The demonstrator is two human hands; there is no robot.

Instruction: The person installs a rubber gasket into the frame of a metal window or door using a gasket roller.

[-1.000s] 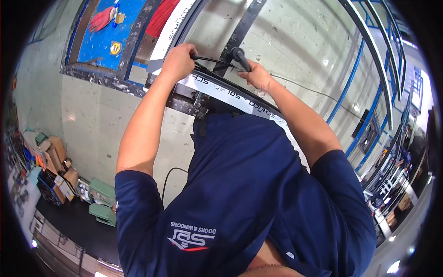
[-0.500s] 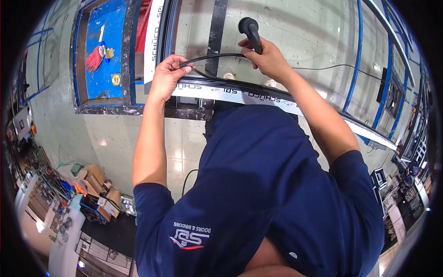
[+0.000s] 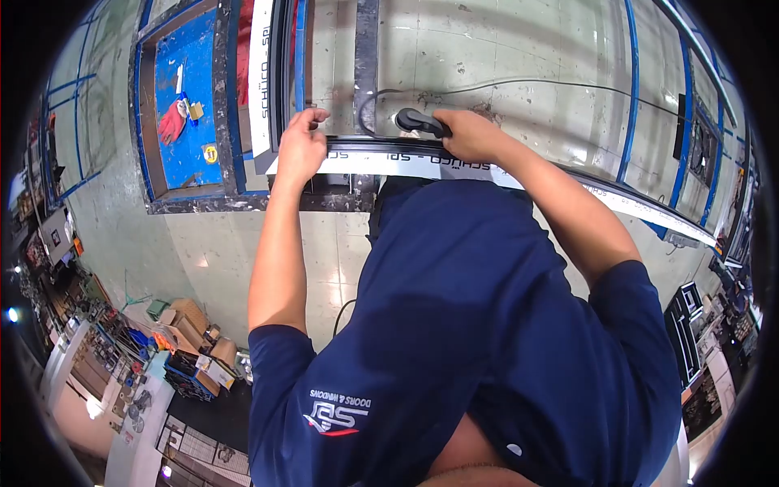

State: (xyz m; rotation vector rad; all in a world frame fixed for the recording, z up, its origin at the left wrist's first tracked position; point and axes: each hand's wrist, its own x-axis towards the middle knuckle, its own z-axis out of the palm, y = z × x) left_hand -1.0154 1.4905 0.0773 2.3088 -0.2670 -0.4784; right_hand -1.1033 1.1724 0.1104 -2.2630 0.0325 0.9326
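Note:
My right hand (image 3: 471, 134) is closed round the handle of a black round-headed tool (image 3: 411, 120), held low over the near bar of a window or door frame (image 3: 389, 147). My left hand (image 3: 304, 146) rests at the left corner of this frame, fingers apart and slightly bent; its thumb is largely hidden. A thin black rubber strip (image 3: 519, 82) bends in a curve left of the tool and runs far off to the right. White printed protective film (image 3: 357, 165) covers the frame's outer face.
A dark metal stand (image 3: 367, 57) supports the frame. To the left, a blue tray (image 3: 191, 81) holds red gloves (image 3: 172, 122) and small items. Blue rack bars (image 3: 631, 97) stand at the right. Cardboard boxes (image 3: 187, 325) are piled at lower left.
The strip has left my left hand and dropped lower behind the bar. The tool has come down and turned, its head now pointing left near the bar. My left fingers have loosened.

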